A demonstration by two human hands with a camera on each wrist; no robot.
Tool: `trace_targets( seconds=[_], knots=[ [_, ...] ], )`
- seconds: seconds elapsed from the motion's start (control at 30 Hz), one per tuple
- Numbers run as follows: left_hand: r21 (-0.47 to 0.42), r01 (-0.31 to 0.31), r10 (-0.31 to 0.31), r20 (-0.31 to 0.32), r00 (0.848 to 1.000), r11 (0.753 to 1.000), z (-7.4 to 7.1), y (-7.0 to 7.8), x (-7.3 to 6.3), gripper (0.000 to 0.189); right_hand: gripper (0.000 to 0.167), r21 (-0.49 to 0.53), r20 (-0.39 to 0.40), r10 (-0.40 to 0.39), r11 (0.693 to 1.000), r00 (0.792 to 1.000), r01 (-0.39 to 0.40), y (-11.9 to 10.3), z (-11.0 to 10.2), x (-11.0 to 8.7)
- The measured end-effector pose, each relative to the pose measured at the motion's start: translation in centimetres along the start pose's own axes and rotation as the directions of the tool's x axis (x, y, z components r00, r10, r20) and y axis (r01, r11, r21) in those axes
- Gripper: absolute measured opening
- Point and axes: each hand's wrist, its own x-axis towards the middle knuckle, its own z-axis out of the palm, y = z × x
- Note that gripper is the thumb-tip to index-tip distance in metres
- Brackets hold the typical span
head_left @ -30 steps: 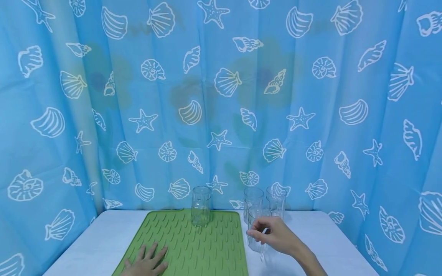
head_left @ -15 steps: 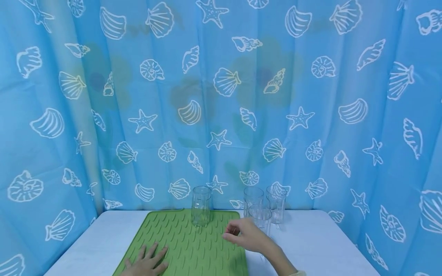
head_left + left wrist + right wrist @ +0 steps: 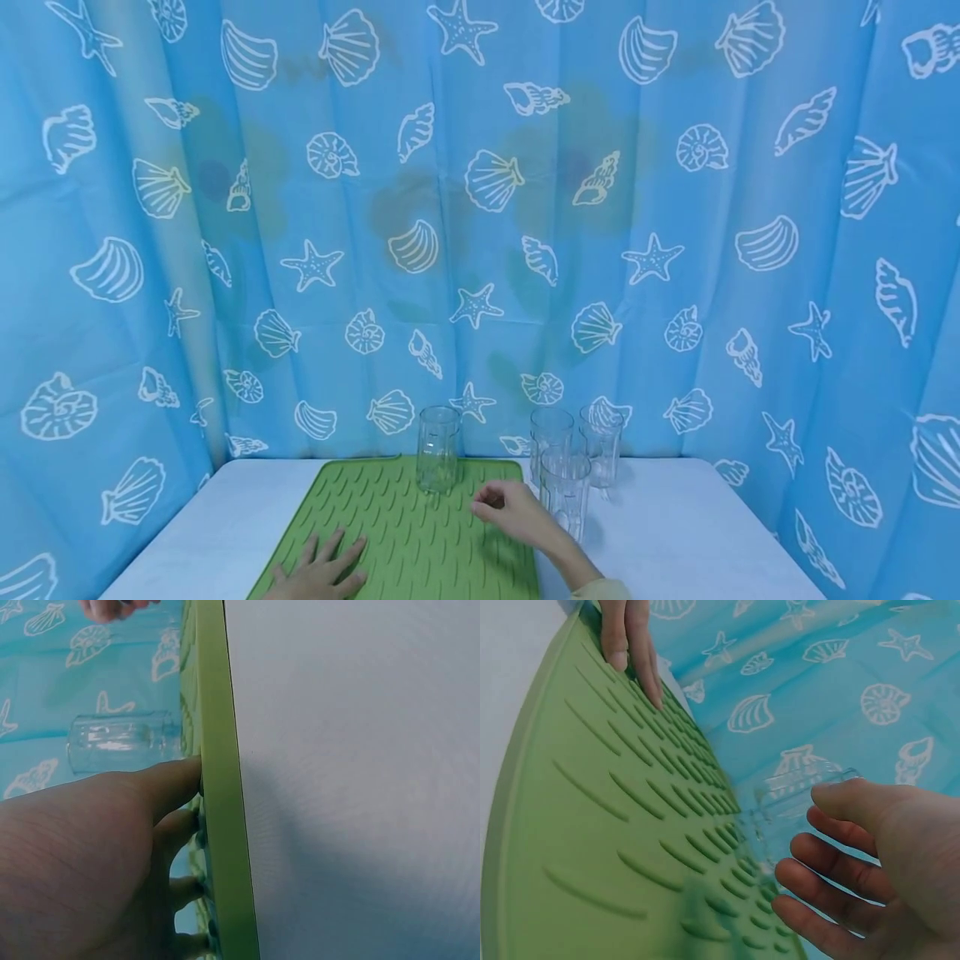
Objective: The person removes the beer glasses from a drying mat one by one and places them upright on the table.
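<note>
My left hand [image 3: 318,575] rests with spread fingers on the near left part of a green ridged silicone drying mat [image 3: 405,546]. In the left wrist view, its fingertips touch the mat by the raised edge. A clear drinking glass [image 3: 437,454] stands upright at the back of the mat. My right hand [image 3: 513,510] hovers over the mat's right side, fingers loosely bent and holding nothing. In the right wrist view, the glass on the mat [image 3: 769,814] shows beyond the thumb and fingers. Just right of that hand, a faceted clear glass [image 3: 566,492] stands upright on the table.
Two more clear glasses, one at the back left [image 3: 551,433] and one at the back right [image 3: 602,450], stand behind the front glass, off the mat. A white cloth covers the table [image 3: 690,533]. A blue shell-print curtain [image 3: 480,250] surrounds its back and sides.
My right hand has moved left, from in front of the nearest glass to over the mat, leaving that glass in plain sight. The left hand and the glasses have stayed put.
</note>
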Motion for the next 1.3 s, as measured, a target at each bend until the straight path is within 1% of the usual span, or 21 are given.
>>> trace_targets(
  seconds=[0.17, 0.27, 0.43, 0.5, 0.67, 0.83, 0.93, 1.03, 1.17, 1.3],
  knots=[
    [0.031, 0.000, -0.001, 0.022, 1.000, 1.000, 0.0, -0.1, 0.0, 0.072, 0.030, 0.028, 0.017, 0.026, 0.999, 1.000, -0.026, -0.3, 1.0, 1.1],
    [0.044, 0.017, -0.018, 0.027, 0.999, 0.999, -0.1, -0.1, 0.2, 0.072, 0.031, 0.034, 0.019, 0.036, 0.999, 0.999, -0.037, -0.3, 1.5, 1.7],
    [0.034, 0.032, -0.032, 0.003, 0.999, 0.999, -0.3, 0.0, 0.4, 0.073, 0.030, 0.021, -0.025, 0.052, 0.998, 0.998, -0.051, -0.2, 2.3, 2.5],
    [0.039, 0.030, -0.030, -0.010, 1.000, 0.999, -0.4, 0.1, 0.4, 0.073, 0.032, 0.033, -0.046, 0.063, 0.998, 0.997, -0.062, -0.3, 2.5, 2.7],
    [0.072, 0.045, -0.044, -0.026, 0.999, 0.996, -0.3, 0.2, 0.3, 0.072, 0.038, 0.106, -0.092, 0.073, 0.992, 0.993, -0.063, -0.6, 3.2, 3.3],
    [0.085, 0.044, -0.042, -0.028, 0.999, 0.995, -0.1, 0.0, 0.2, 0.072, 0.039, 0.170, -0.152, 0.074, 0.984, 0.986, -0.048, -1.1, 4.2, 4.0],
    [0.084, 0.047, -0.046, -0.024, 0.999, 0.995, -0.1, 0.0, 0.3, 0.071, 0.041, 0.231, -0.155, 0.087, 0.972, 0.984, -0.050, -1.7, 4.7, 4.5],
    [0.088, 0.050, -0.049, -0.021, 0.999, 0.995, 0.0, 0.0, 0.4, 0.072, 0.045, 0.282, -0.148, 0.119, 0.957, 0.982, -0.074, -2.3, 5.0, 5.0],
    [0.100, 0.051, -0.049, -0.021, 0.999, 0.994, 0.0, 0.0, 0.5, 0.072, 0.046, 0.307, -0.165, 0.157, 0.946, 0.974, -0.100, -2.6, 5.3, 5.7],
    [0.091, 0.057, -0.056, -0.010, 0.998, 0.994, 0.0, 0.0, 0.6, 0.073, 0.044, 0.329, -0.186, 0.175, 0.938, 0.967, -0.106, -2.6, 5.6, 6.1]
  ],
)
